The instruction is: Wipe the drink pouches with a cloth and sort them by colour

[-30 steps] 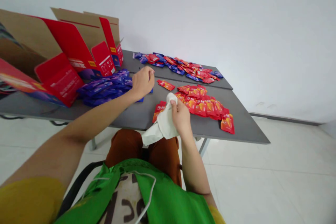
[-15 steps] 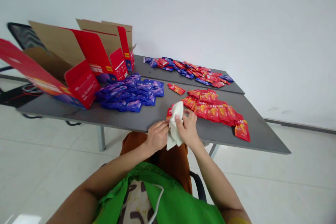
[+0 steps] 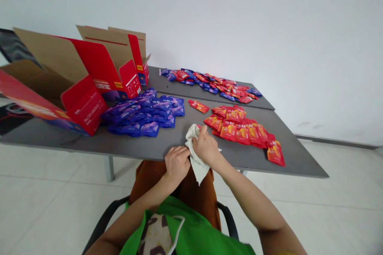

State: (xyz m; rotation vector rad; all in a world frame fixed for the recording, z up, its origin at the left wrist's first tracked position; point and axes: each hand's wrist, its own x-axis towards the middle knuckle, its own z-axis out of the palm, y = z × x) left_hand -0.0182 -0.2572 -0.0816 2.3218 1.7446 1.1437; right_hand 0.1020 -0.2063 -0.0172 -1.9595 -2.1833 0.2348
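Observation:
A white cloth (image 3: 196, 159) is bunched at the near edge of the grey table (image 3: 149, 143). My right hand (image 3: 206, 146) is closed around its top part, just beside the pile of red sachets (image 3: 243, 129). My left hand (image 3: 176, 163) is curled at the cloth's left side, fingers pinching it. The cloth's lower end hangs over the table edge above my lap. A pile of blue sachets (image 3: 143, 113) lies to the left of my hands.
Open red-and-brown cardboard boxes (image 3: 77, 75) stand on the table's left. A mixed heap of red and blue sachets (image 3: 212, 81) lies on the far table section. One lone red sachet (image 3: 199, 106) lies mid-table. A white wall is behind, tiled floor below.
My left hand came back from the blue pile to the cloth and now grips it. Both hands lowered with the cloth to the table edge; the view shifted.

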